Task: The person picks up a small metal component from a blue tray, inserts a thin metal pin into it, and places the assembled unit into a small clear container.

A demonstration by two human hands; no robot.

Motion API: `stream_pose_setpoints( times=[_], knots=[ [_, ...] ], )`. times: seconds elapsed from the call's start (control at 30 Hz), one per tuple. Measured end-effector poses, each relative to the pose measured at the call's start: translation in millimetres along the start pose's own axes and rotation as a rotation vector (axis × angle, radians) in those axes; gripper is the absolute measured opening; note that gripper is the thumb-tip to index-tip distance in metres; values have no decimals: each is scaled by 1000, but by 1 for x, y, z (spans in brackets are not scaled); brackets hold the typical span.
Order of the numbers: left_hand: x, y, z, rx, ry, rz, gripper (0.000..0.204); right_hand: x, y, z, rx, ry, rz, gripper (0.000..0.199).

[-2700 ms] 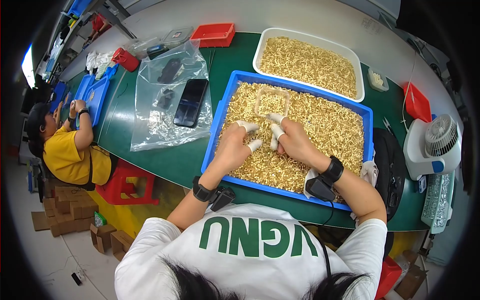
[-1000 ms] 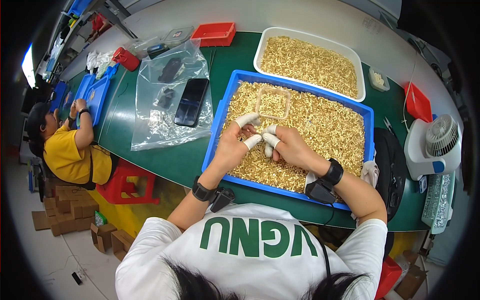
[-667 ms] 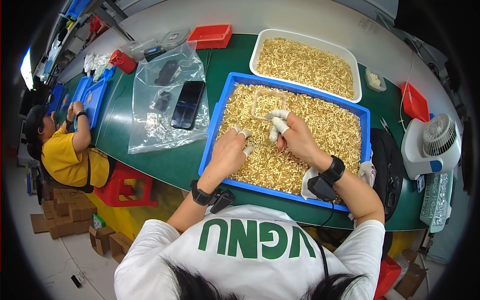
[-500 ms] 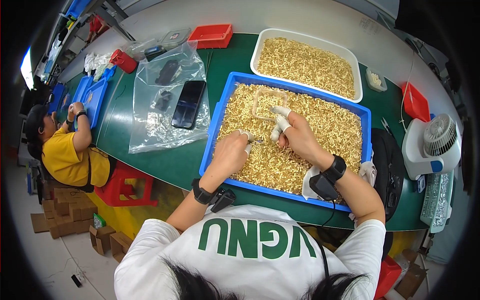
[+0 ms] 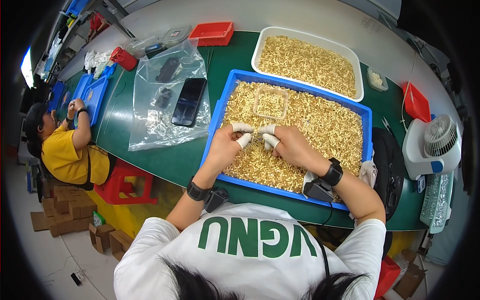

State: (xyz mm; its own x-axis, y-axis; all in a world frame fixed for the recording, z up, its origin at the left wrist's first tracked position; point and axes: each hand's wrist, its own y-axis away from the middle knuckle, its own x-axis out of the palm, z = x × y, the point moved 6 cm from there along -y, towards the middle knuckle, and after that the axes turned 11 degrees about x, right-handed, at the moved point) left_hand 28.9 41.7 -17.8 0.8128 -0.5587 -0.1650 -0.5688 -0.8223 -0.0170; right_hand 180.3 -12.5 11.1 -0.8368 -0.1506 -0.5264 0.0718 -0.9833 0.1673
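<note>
Both my hands are over a large blue tray [image 5: 213, 122] filled with small gold-coloured metal pieces [image 5: 320, 130]. White finger cots cover several of my fingertips. My left hand [image 5: 226, 146] is closed in a pinch above the pieces. Facing it, my right hand [image 5: 295, 145] also pinches, its fingertips almost meeting the left ones. Whatever sits between the fingertips is too small and covered to name. Just beyond my hands, a small clear square container [image 5: 271, 102] rests on the pieces, with some of them inside.
Behind stands a white tray [image 5: 357, 75] of similar pieces. To the left lie a phone [image 5: 189, 102] and a clear plastic bag [image 5: 145, 120]. A white fan [image 5: 435, 140], tweezers [image 5: 386, 124] and a black bag [image 5: 387, 170] are at right. A co-worker [image 5: 75, 155] sits far left.
My right hand has drawn back from the clear container toward me. My left hand has turned and shifted slightly, and the two hands' fingertips now come together over the tray.
</note>
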Motion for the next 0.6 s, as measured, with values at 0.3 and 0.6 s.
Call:
stream_pose_setpoints(
  times=[0.3, 0.6],
  knots=[
    [-1, 0, -2, -92, 229, -6, 19, 1, 3, 3, -113, 65, -54, 23],
    [3, -1, -4, 33, 81, -10, 21, 4, 2, -3, -228, 249, -137, 18]
  ],
)
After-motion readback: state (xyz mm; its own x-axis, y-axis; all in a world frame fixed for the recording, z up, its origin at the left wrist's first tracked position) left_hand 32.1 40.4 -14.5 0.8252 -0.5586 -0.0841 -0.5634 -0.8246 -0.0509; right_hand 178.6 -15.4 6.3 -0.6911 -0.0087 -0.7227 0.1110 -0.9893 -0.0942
